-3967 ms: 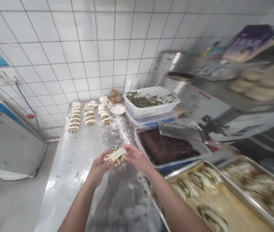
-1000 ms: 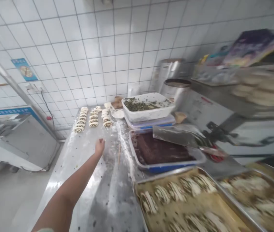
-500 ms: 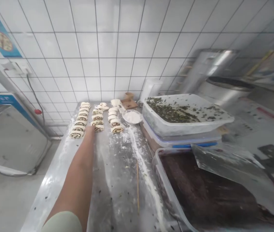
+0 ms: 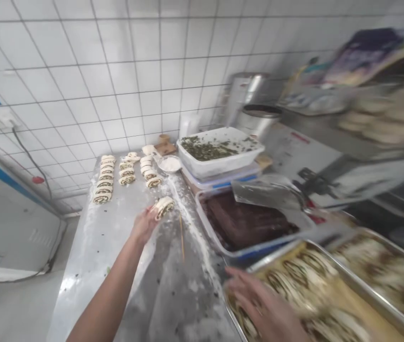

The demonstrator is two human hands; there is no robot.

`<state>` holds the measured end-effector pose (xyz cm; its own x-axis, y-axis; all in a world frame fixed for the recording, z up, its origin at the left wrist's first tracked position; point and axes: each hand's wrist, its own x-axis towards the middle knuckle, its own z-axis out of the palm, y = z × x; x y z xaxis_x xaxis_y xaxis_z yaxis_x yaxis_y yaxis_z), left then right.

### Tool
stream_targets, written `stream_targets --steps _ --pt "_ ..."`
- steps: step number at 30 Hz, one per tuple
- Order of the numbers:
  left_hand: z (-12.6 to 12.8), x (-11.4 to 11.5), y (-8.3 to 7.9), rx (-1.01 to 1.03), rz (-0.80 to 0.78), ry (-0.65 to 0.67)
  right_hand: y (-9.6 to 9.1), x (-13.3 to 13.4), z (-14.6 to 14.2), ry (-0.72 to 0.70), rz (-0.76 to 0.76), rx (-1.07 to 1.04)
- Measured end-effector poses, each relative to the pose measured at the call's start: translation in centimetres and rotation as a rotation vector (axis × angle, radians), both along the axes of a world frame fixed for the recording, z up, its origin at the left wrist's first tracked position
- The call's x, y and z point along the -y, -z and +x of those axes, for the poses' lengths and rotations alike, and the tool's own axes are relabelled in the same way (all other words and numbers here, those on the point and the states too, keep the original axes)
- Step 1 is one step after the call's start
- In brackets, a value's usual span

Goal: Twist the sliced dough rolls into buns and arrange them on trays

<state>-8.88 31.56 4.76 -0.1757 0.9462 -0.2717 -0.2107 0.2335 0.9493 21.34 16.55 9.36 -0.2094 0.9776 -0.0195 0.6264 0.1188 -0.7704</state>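
My left hand (image 4: pixel 145 223) grips a rolled slice of filled dough (image 4: pixel 164 207) and holds it above the floured steel table (image 4: pixel 116 256). Dark green filling shows in the spiral of its cut face. Over the near left part of a metal tray (image 4: pixel 311 244) hovers my right hand (image 4: pixel 259 304), blurred, fingers stretched out and apart, with nothing visible in it. Similar spiral rolls (image 4: pixel 302 270) lie in that tray, partly covered by the hand. Farther back on the table, cut dough slices (image 4: pixel 104 184) stand in three rows.
A thin stick (image 4: pixel 182 237) lies on the table. To the right are a tub of dark paste (image 4: pixel 237 218) with a clear scraper (image 4: pixel 266 194) on it, and a tub of chopped greens (image 4: pixel 219 164). Behind sits a bowl of flour (image 4: pixel 169 164). Another filled tray (image 4: pixel 383 270) is at far right.
My left hand has taken a slice from the near end of the middle row and brought it right and nearer. My right hand and the trays have come into view as the camera turned right.
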Motion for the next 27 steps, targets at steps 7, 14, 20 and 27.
stream_targets --steps 7,14,20,27 --pt "10.1 19.5 -9.3 0.585 -0.175 0.465 -6.2 4.0 -0.6 -0.143 0.443 -0.115" --pt "14.6 28.2 -13.5 0.33 -0.268 0.814 -8.6 11.7 5.6 -0.2 0.585 -0.088" --pt "17.5 31.6 -14.5 0.322 -0.199 0.726 -10.3 15.3 9.6 -0.412 0.42 -0.071" --pt "19.2 34.1 -14.7 -0.009 -0.078 0.725 -10.1 17.0 12.7 -0.253 0.444 -0.224"
